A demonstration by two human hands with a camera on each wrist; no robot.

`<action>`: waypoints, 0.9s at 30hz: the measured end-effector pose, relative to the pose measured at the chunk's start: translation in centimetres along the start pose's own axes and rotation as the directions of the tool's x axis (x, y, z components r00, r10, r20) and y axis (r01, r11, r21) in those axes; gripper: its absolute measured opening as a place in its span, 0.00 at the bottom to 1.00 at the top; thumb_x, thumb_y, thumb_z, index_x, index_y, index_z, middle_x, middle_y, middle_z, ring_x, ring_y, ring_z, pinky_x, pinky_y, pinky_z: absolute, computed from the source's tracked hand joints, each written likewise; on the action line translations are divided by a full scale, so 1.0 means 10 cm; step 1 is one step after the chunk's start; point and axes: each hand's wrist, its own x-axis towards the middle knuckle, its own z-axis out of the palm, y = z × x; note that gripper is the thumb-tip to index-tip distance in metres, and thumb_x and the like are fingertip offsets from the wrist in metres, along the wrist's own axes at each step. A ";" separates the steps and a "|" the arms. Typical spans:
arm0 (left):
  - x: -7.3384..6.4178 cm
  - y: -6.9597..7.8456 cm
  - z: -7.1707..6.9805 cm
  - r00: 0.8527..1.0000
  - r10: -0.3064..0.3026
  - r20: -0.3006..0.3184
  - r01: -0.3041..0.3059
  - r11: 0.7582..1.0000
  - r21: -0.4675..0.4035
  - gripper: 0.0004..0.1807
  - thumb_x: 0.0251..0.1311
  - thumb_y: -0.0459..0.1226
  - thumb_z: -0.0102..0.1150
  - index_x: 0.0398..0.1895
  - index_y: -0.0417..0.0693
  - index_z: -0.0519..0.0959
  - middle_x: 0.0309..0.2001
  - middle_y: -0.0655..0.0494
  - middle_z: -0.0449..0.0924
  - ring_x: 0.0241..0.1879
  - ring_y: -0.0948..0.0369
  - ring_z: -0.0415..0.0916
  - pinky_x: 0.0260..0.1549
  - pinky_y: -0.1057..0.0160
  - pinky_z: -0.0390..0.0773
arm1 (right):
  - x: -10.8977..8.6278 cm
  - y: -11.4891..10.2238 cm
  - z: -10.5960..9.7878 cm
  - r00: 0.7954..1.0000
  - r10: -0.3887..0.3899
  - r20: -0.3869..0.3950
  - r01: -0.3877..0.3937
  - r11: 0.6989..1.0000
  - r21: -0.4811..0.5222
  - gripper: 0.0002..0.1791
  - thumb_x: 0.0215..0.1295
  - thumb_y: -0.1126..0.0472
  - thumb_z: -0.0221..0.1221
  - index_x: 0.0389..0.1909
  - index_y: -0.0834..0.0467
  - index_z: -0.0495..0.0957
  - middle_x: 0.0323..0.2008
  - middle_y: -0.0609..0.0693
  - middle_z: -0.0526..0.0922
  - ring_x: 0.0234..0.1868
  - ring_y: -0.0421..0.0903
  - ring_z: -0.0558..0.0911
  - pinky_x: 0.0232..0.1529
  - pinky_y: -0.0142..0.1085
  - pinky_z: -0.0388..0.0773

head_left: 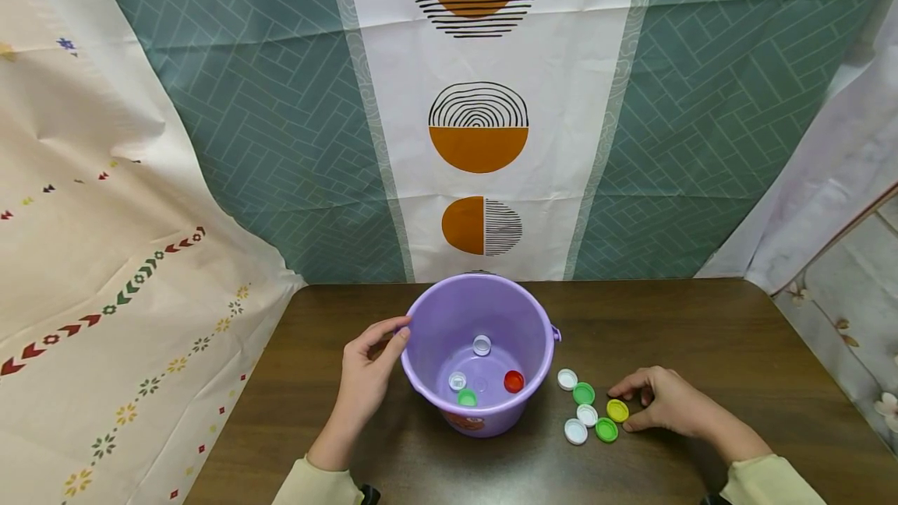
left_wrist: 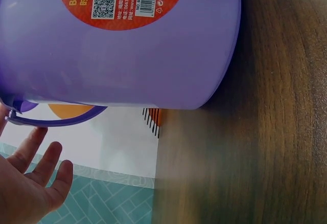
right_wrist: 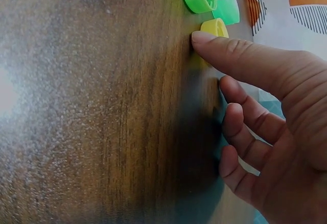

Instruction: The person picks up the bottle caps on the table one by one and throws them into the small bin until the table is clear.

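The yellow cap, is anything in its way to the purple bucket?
Yes. A white cap and a green cap lie on the table between the yellow cap and the purple bucket, whose side wall stands up too. Lifting it over should probably work.

The left sleeve (head_left: 316, 483) and right sleeve (head_left: 772, 482) are plain pale yellow, with a small black piece (head_left: 369, 495) showing beside the left cuff and another black piece (head_left: 713, 499) beside the right
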 end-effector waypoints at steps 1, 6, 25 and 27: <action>0.00 0.00 0.00 1.000 -0.001 0.000 0.001 1.000 0.001 0.14 0.59 0.36 0.61 0.47 0.41 0.81 0.47 0.44 0.81 0.40 0.62 0.79 0.40 0.69 0.80 | 0.00 0.00 0.00 1.000 -0.002 -0.001 0.002 1.000 0.000 0.24 0.38 0.49 0.74 0.40 0.50 0.84 0.35 0.42 0.84 0.29 0.33 0.71 0.26 0.27 0.69; 0.00 0.00 0.00 1.000 -0.001 -0.003 0.001 1.000 0.002 0.14 0.59 0.36 0.61 0.47 0.42 0.81 0.47 0.44 0.81 0.40 0.62 0.79 0.40 0.69 0.80 | -0.01 0.00 0.01 1.000 -0.004 -0.007 0.004 1.000 -0.010 0.21 0.39 0.49 0.74 0.38 0.48 0.85 0.35 0.42 0.83 0.29 0.33 0.71 0.27 0.26 0.69; 0.00 0.01 0.00 1.000 -0.001 -0.008 0.001 1.000 -0.005 0.14 0.59 0.35 0.61 0.47 0.41 0.81 0.47 0.44 0.81 0.40 0.58 0.80 0.39 0.68 0.80 | 0.03 -0.04 -0.03 0.999 0.021 -0.026 -0.020 1.000 0.022 0.19 0.43 0.52 0.73 0.37 0.53 0.83 0.30 0.44 0.83 0.26 0.33 0.73 0.25 0.27 0.71; 0.00 0.01 0.00 1.000 -0.003 -0.010 0.003 1.000 -0.007 0.14 0.58 0.36 0.61 0.47 0.41 0.81 0.47 0.44 0.81 0.40 0.58 0.80 0.39 0.69 0.80 | 0.04 -0.04 -0.05 0.999 0.028 -0.029 -0.028 0.999 0.021 0.19 0.43 0.52 0.72 0.37 0.54 0.82 0.31 0.45 0.82 0.26 0.33 0.73 0.25 0.27 0.71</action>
